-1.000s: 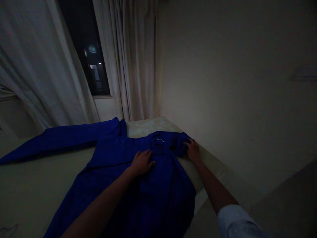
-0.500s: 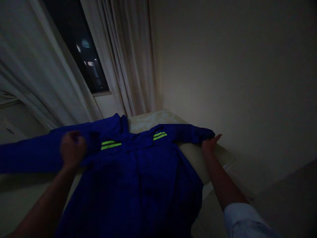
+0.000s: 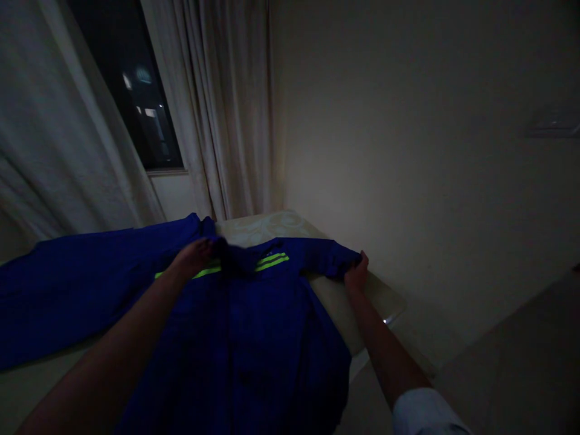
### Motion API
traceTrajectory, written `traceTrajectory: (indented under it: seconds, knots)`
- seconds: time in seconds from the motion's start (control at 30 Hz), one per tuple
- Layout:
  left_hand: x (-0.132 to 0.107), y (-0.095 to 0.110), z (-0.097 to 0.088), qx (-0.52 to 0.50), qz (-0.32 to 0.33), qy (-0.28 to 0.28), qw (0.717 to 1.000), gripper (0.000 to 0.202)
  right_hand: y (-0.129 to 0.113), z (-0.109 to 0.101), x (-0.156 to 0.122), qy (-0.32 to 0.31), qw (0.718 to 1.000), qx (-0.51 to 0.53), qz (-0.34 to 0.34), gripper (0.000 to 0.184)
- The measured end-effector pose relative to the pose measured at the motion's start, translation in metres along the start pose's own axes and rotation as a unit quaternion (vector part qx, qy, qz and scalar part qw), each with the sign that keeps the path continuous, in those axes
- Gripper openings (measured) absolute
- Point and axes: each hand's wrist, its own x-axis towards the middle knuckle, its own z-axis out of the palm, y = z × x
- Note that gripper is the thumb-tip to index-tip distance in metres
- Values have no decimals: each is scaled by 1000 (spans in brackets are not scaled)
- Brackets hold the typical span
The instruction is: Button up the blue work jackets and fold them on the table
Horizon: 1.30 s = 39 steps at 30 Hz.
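Observation:
A dark blue jacket (image 3: 263,326) with bright yellow-green stripes across the chest lies spread over a pale patterned surface. My left hand (image 3: 196,257) is closed on the jacket's collar, lifting it a little above the stripes. At the right, my right hand (image 3: 357,273) grips the end of the jacket's short-looking sleeve, with the fingers wrapped around the cuff. To the left, blue trousers (image 3: 90,284) stretch out beside the jacket, partly behind my left forearm.
The pale bed-like surface (image 3: 272,225) ends at a corner on the right, beside a plain wall (image 3: 408,151). Behind it hang long light curtains (image 3: 231,109) around a dark window (image 3: 131,90). Floor (image 3: 512,356) shows at the lower right.
My left hand has moved right from over the blue cloth at the left to the jacket's collar and taken hold of it. My right hand has stayed at the sleeve end. The view has shifted right.

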Motion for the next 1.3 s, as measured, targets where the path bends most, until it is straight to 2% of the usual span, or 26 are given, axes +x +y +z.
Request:
traceTrajectory:
  seconds: [0.07, 0.13, 0.17, 0.23, 0.3, 0.37, 0.43, 0.47, 0.53, 0.6, 0.67, 0.7, 0.77, 0.87, 0.97, 1.07, 1.17, 1.23, 1.3]
  knots:
    - [6, 18, 12, -99, 47, 6, 994, 13, -2, -3, -1, 2, 1000, 13, -6, 81]
    - [3, 20, 24, -140, 74, -9, 987, 26, -4, -7, -3, 12, 999, 38, -15, 91]
    - [-2, 14, 28, -109, 79, -21, 991, 35, -5, -8, -3, 17, 998, 51, -24, 94]
    - [-19, -6, 30, 46, 81, -33, 995, 47, -8, -7, -4, 10, 996, 68, -56, 93]
    - [-45, -31, 25, 182, 83, -32, 979, 53, -9, -5, -3, -32, 993, 66, -92, 79]
    - [-81, -52, 15, 246, 88, -38, 965, 51, -10, -2, -2, -77, 992, 65, -77, 56]
    - [-129, -65, 5, 301, 107, -64, 945, 46, -9, -2, 2, -92, 993, 74, -18, 40]
    - [-157, -69, 2, 333, 119, -85, 932, 45, -7, -4, 5, -84, 993, 85, 13, 40]
    - [-218, -72, -3, 369, 120, -140, 911, 43, -4, -9, 12, -55, 991, 112, 55, 52]
    - [-279, -76, -3, 348, 67, -204, 913, 42, -3, -15, 18, -15, 982, 168, 85, 61]
    - [-331, -86, -1, 295, -15, -270, 916, 44, -4, -19, 18, 13, 968, 226, 107, 60]
    - [-352, -93, 0, 279, -48, -302, 910, 44, -7, -20, 16, 18, 965, 238, 111, 60]
    - [-383, -112, 1, 285, -72, -338, 894, 42, -14, -19, 6, 5, 974, 203, 97, 69]
    - [-406, -134, -4, 332, -55, -322, 885, 36, -33, -13, -15, -33, 997, 72, 13, 73]
    - [-403, -129, -12, 338, -30, -301, 891, 36, -66, 12, -39, -111, 988, -10, -105, 55]
    - [-365, -97, -13, 360, 52, -280, 888, 33, -113, 63, -72, -277, 942, -20, -190, 44]
    - [-291, -65, -4, 423, 155, -220, 865, 32, -162, 129, -122, -431, 864, -87, -247, 37]
    - [-231, -56, 4, 512, 193, -156, 823, 32, -187, 168, -158, -476, 822, -162, -267, 32]
    - [-174, -58, 8, 595, 197, -84, 775, 35, -203, 198, -189, -483, 806, -208, -273, 33]
